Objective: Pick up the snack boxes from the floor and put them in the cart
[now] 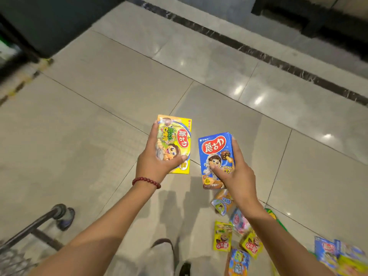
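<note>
A glossy floor of large grey tiles (123,92) fills the view, crossed at the far right by a dark marbled strip (264,56), with dark shop fixtures along the far edge. Above the middle of the floor the left hand (157,156) grips a yellow snack box (179,140), fingers curled round its left side and thumb across the lower front. Just beside it the right hand (237,172) grips a blue snack box (214,154), thumb pressed on the printed front and fingers wrapped behind the right edge. The two boxes are held apart, both upright and facing the camera. A red bead bracelet (146,181) circles the left wrist. More snack boxes (235,236) lie scattered on the floor at the near right corner, yellow, blue and orange ones jumbled together. At the near left corner stands the cart (29,230), showing its dark frame, one wheel and a bit of wire basket; what is in it cannot be told
</note>
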